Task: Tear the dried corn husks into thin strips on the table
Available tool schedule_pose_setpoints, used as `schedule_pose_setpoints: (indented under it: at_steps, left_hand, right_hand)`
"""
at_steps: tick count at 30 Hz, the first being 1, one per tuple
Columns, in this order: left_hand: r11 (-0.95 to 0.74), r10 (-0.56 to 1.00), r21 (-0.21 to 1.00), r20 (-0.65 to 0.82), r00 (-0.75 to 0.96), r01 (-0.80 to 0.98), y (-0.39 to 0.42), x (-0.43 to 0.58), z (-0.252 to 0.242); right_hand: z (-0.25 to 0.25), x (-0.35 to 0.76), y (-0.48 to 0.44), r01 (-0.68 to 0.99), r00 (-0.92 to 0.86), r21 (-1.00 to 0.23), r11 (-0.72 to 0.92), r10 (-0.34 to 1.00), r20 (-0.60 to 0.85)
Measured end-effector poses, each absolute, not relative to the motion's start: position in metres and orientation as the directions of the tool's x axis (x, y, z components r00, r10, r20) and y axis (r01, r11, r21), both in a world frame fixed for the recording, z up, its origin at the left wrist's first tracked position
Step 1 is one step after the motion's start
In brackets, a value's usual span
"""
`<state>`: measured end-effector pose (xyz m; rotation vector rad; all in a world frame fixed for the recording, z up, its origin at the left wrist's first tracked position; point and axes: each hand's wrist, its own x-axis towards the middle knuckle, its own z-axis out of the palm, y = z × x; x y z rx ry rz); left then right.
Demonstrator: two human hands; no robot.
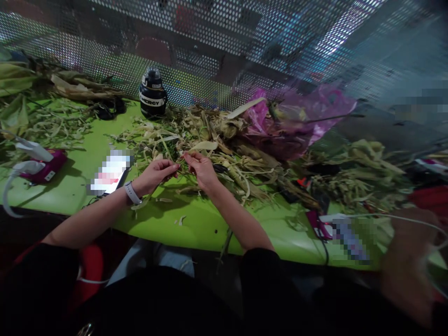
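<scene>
My left hand (158,174) and my right hand (200,169) are close together over the front of a heap of dried leaf strips (206,123) that look like corn husk. Both have thumb and fingers pinched, the tips almost meeting. What lies between the fingertips is too small to make out; pale and green strips show right behind them. A white band circles my left wrist. Beyond the hands, a pink plastic bag (297,135) rests against the heap with plant pieces on it.
The green table (154,224) carries a dark bottle (153,95), a lit phone (111,173) and a purple power socket (49,167) with white plugs. More leaf piles lie left and right. A perforated metal panel (115,46) stands behind. Another person's arm (408,261) is at right.
</scene>
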<state>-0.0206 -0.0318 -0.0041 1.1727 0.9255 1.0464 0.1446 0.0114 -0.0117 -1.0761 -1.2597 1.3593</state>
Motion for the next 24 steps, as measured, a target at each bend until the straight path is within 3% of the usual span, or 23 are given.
schedule_pose_setpoints:
  at_steps: [3,6,11,13,19,24]
  left_hand:
    - [0.059,0.972,0.99,-0.028,0.234,-0.126,-0.029,-0.022,-0.007]
    - [0.037,0.975,0.995,-0.016,0.222,-0.092,-0.029,-0.024,-0.006]
    - [-0.069,0.911,0.997,0.052,0.409,0.028,-0.035,-0.023,-0.002]
    - [-0.092,0.878,0.995,0.06,0.475,0.046,-0.036,-0.022,-0.003]
    - [-0.029,0.869,0.998,-0.003,0.496,0.057,-0.035,-0.021,-0.01]
    - [0.092,0.806,0.995,-0.098,0.584,0.04,-0.035,-0.021,-0.015]
  right_hand:
    - [-0.016,0.147,0.015,-0.111,-0.071,-0.994,0.002,0.997,0.01]
    - [-0.016,0.151,0.02,-0.13,-0.057,-0.988,-0.088,0.995,-0.082]
    - [-0.005,0.158,0.019,-0.082,-0.403,-0.97,-0.229,0.897,-0.178]
    - [-0.001,0.155,0.014,-0.063,-0.459,-0.971,-0.231,0.871,-0.177]
    - [-0.001,0.142,-0.002,-0.173,-0.417,-0.975,-0.138,0.907,-0.055]
    - [-0.006,0.138,-0.005,-0.161,-0.369,-0.963,-0.214,0.919,-0.143]
